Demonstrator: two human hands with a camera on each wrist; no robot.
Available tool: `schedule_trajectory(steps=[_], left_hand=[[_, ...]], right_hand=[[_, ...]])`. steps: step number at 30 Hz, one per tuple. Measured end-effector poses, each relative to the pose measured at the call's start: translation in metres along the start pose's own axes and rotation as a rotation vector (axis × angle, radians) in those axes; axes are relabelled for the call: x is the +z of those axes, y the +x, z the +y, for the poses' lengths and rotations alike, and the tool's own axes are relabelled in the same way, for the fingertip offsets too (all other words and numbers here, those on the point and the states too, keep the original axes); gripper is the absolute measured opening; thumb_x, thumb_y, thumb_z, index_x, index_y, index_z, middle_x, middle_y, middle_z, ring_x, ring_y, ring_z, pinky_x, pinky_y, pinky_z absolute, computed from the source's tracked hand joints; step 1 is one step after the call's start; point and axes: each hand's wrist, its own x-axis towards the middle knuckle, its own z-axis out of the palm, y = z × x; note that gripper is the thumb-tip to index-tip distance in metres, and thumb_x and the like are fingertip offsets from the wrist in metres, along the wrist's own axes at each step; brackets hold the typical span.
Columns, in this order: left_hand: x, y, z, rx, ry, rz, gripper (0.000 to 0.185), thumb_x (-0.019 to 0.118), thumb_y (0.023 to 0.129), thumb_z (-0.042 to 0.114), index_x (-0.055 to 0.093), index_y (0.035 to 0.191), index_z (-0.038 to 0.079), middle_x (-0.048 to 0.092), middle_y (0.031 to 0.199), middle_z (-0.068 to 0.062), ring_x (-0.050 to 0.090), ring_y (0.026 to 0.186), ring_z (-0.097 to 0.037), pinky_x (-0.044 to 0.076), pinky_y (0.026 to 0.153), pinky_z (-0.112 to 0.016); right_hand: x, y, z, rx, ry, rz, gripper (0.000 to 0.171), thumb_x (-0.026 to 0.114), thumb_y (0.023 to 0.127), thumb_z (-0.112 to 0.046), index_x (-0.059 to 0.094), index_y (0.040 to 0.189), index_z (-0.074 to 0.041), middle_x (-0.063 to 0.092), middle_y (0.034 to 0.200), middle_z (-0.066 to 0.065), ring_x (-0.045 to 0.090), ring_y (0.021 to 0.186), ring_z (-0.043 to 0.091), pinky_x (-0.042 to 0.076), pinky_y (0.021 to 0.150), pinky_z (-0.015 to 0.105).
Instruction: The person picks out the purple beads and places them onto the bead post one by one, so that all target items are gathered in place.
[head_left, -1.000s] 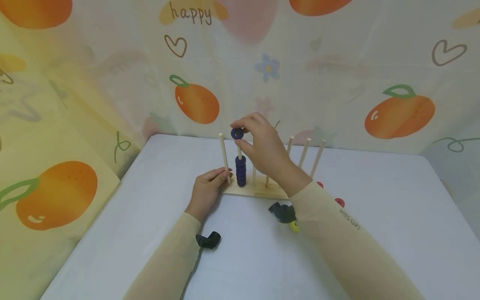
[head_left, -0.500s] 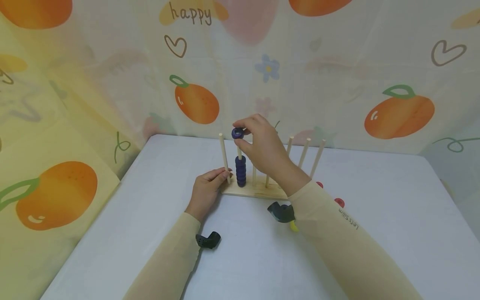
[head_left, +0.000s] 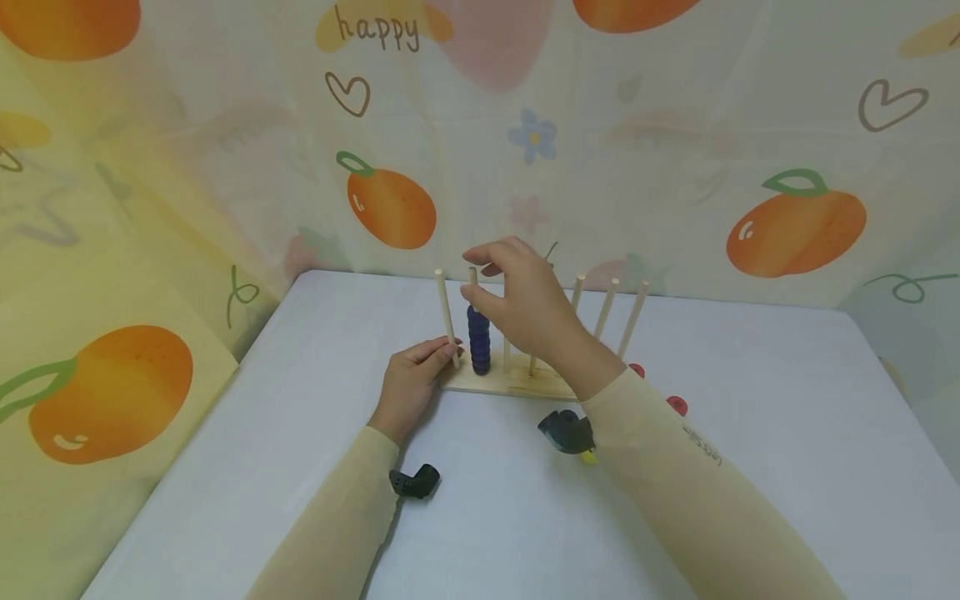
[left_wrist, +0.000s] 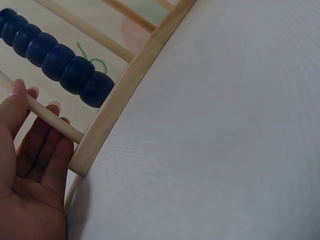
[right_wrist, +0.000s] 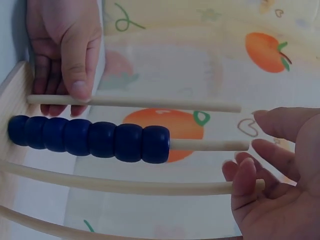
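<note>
A wooden peg rack (head_left: 491,384) with several upright pegs stands on the white table. Its second peg from the left carries a stack of dark blue beads (right_wrist: 102,140), with the bare peg tip showing above the top bead. My left hand (head_left: 408,375) pinches the leftmost peg (left_wrist: 52,118) low down near the base, thumb on one side and fingers on the other. Beside the top of the beaded peg is my right hand (head_left: 528,300), thumb and fingers spread apart with no bead between them. In the right wrist view its fingers lie close to the third peg's end (right_wrist: 200,188).
Two red beads (head_left: 677,406) lie to the right of the rack, partly beyond my right sleeve. Something yellow (head_left: 588,457) is mostly hidden under the right wrist camera (head_left: 566,432). A fruit-patterned cloth (head_left: 637,167) hangs behind the table.
The blue bead pinched at the peg's top has been let go and has dropped onto the stack, which is now taller. My right thumb and fingers have parted. The left hand stays put.
</note>
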Motion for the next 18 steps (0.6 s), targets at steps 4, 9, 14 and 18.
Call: schedule_trajectory(steps=[4, 9, 14, 18], left_hand=[[0.0, 0.0, -0.001, 0.0, 0.0, -0.003, 0.031, 0.067, 0.087, 0.046, 0.074, 0.106, 0.023, 0.07, 0.104, 0.005, 0.061, 0.106, -0.012, 0.045, 0.094, -0.033], [0.0, -0.001, 0.0, -0.002, 0.0, -0.002, 0.03, 0.067, 0.088, 0.045, 0.074, 0.106, 0.023, 0.07, 0.104, 0.004, 0.06, 0.106, -0.012, 0.045, 0.094, -0.034], [0.0, -0.001, 0.0, -0.006, 0.01, 0.001, 0.032, 0.066, 0.087, 0.047, 0.074, 0.107, 0.022, 0.07, 0.104, 0.005, 0.06, 0.106, -0.011, 0.045, 0.095, -0.035], [0.0, 0.0, 0.0, -0.011, 0.007, -0.002, 0.033, 0.066, 0.087, 0.048, 0.074, 0.107, 0.022, 0.07, 0.104, 0.005, 0.06, 0.106, -0.012, 0.044, 0.095, -0.035]], right_hand=[[0.001, -0.006, 0.002, -0.013, 0.036, -0.007, 0.036, 0.067, 0.09, -0.025, 0.06, 0.124, -0.014, 0.056, 0.119, -0.004, 0.053, 0.106, 0.011, 0.046, 0.079, 0.026], [0.002, -0.014, 0.007, -0.014, 0.083, -0.027, 0.04, 0.068, 0.09, -0.026, 0.057, 0.127, -0.015, 0.055, 0.122, -0.003, 0.05, 0.105, 0.009, 0.05, 0.07, 0.025], [0.002, -0.021, 0.011, -0.02, 0.174, -0.035, 0.046, 0.07, 0.089, -0.025, 0.054, 0.131, -0.015, 0.052, 0.126, -0.005, 0.049, 0.109, 0.007, 0.052, 0.071, 0.025], [-0.001, -0.028, 0.016, -0.003, 0.242, -0.045, 0.052, 0.071, 0.089, -0.03, 0.051, 0.135, -0.019, 0.051, 0.124, -0.009, 0.048, 0.109, 0.006, 0.053, 0.075, 0.026]])
